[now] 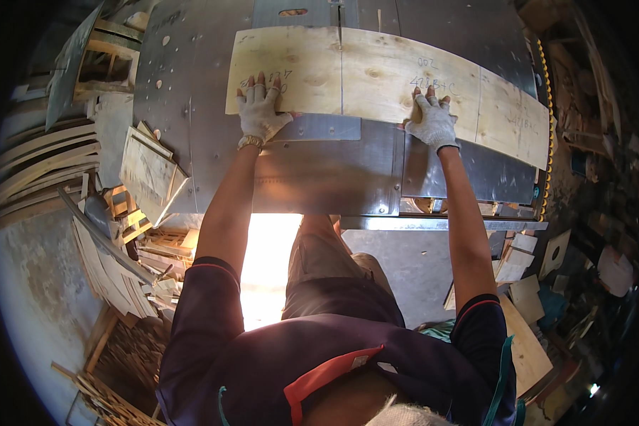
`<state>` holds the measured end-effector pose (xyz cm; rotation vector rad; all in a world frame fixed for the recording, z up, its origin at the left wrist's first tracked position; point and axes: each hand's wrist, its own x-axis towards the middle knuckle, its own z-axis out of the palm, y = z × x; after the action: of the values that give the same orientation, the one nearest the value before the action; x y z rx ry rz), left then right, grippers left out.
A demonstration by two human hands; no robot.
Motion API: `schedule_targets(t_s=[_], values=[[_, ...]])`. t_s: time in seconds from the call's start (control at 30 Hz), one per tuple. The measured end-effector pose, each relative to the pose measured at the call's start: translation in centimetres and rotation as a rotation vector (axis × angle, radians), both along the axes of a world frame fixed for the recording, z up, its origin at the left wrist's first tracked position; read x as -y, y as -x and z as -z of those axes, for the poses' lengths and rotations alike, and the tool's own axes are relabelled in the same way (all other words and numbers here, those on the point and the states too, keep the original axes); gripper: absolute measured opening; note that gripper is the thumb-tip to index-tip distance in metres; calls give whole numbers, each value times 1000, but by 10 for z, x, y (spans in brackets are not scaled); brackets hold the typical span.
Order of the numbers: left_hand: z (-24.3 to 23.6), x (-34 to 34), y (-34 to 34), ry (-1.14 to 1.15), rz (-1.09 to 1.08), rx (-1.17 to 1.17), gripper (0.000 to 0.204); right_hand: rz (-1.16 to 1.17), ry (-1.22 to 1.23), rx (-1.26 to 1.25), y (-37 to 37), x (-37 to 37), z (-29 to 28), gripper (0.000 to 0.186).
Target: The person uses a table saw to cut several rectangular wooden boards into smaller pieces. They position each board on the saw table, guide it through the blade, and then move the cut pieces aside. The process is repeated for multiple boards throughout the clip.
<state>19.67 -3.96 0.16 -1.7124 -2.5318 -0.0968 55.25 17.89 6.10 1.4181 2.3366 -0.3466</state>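
Observation:
A long, pale plywood board (380, 78) lies across a dark metal machine table (305, 170). Two thin lines cross it from far edge to near edge; whether they are cuts or drawn marks I cannot tell. Handwriting shows on its face. My left hand (261, 119), in a whitish fingerless glove, rests flat near the board's left end, fingers apart. On its near edge, right of the middle, lies my right hand (433, 122), gloved alike, with fingers spread and pointing away from me. Neither hand is wrapped around anything.
A metal rail (447, 224) runs along the table's near right edge. Yellow rollers (547, 135) line its right side. Wooden strips (42, 170) and offcuts are piled at the left. More boards (524, 348) lean at the lower right.

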Motion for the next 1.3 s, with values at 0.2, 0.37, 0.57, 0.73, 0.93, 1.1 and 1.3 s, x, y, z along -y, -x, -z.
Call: schedule_targets(t_s=[0.2, 0.37, 0.57, 0.73, 0.93, 1.1, 1.3], values=[[-3, -7, 2, 96, -19, 53, 106, -7, -24, 4, -1, -6, 8, 111], [10, -7, 8, -45, 21, 21, 110, -6, -23, 5, 1, -9, 11, 113], [12, -11, 12, -53, 24, 5, 110, 4, -12, 11, 6, -12, 6, 114], [12, -14, 15, -60, 32, -8, 109, 14, 2, 11, 10, -15, 4, 112], [10, -21, 16, -57, 32, 6, 108, 20, 4, 4, 11, -22, 4, 114], [11, -24, 21, -67, 40, 5, 107, 12, 7, 9, 16, -26, 3, 114], [9, -32, 23, -5, 15, 20, 105, 1, 2, 0, 19, -33, 3, 114]])
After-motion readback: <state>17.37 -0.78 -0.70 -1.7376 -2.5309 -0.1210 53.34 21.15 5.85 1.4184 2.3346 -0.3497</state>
